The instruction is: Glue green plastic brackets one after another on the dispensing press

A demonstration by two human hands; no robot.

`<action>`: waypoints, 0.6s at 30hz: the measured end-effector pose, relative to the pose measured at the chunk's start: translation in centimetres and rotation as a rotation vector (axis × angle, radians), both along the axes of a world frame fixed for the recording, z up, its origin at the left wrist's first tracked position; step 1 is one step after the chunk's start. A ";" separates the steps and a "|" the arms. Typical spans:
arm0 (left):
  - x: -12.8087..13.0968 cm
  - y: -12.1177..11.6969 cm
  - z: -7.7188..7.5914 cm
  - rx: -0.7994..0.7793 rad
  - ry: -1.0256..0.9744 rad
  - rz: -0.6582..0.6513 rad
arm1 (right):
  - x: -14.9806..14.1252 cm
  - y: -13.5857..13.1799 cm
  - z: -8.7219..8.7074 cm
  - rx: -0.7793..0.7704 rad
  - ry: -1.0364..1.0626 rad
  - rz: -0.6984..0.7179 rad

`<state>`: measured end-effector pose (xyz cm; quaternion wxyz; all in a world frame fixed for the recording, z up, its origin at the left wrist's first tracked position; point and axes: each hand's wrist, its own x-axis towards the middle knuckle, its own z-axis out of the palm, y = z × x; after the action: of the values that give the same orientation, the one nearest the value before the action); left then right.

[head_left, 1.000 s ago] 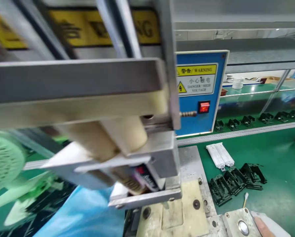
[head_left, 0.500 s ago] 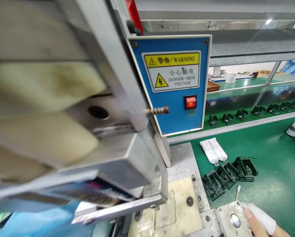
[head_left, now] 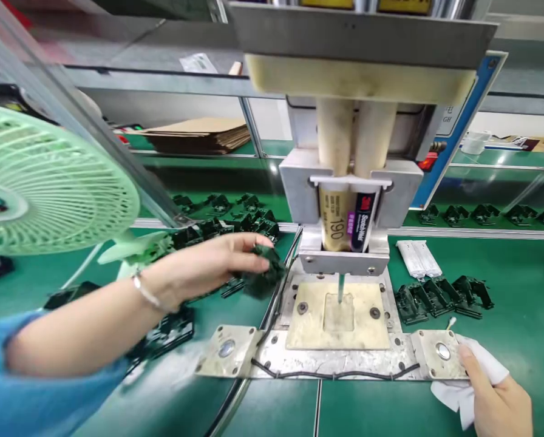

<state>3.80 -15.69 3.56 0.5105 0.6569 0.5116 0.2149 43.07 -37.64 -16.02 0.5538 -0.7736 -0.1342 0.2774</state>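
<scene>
Black plastic part (head_left: pixel 263 274), blurred by motion, sits in the fingers of the left hand (head_left: pixel 210 264), held above the green table (head_left: pixel 518 315) just left of the metal base plate (head_left: pixel 340 358). The fingers are curled closed around it from above. At the far left edge of the table stands a pale green fan (head_left: pixel 48 182), and the left forearm, with a thin bracelet (head_left: pixel 145 291) at the wrist and a blue sleeve (head_left: pixel 21 388), crosses in front of it. Beneath the forearm lie more black parts (head_left: pixel 167 331), and another pile (head_left: pixel 235 218) rests toward the back of the table. In the middle stands a dispensing press (head_left: pixel 349 164) holding a twin adhesive cartridge (head_left: pixel 349 221), its nozzle pointing down at the cream fixture pad (head_left: pixel 338 315) on the base plate. Right of the press, a row of black parts (head_left: pixel 442 296) lies beside two white packets (head_left: pixel 418 258). Near the front right corner, the right hand (head_left: pixel 499 403) grips a white cloth (head_left: pixel 481 370), with one extended finger touching the plate's edge just below a round metal button (head_left: pixel 443 351). A cotton swab (head_left: pixel 450 323) lies just behind that button.
</scene>
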 end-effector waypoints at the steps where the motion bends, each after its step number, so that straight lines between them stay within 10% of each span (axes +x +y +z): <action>1: -0.3 -1.4 -0.8 -0.121 -0.053 -0.082 | -0.2 0.1 0.4 -0.014 0.011 -0.014; 7: 2.6 -7.9 -4.6 -0.456 -0.166 -0.376 | -1.7 0.9 2.6 0.014 0.028 -0.135; 18: 8.4 -4.5 -3.7 -0.445 -0.028 -0.412 | -1.2 0.7 1.5 0.036 0.028 -0.086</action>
<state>12.19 -20.21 -0.14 0.6817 0.6159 0.3949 -0.0014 41.90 -36.92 -14.53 0.5809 -0.7646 -0.0981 0.2615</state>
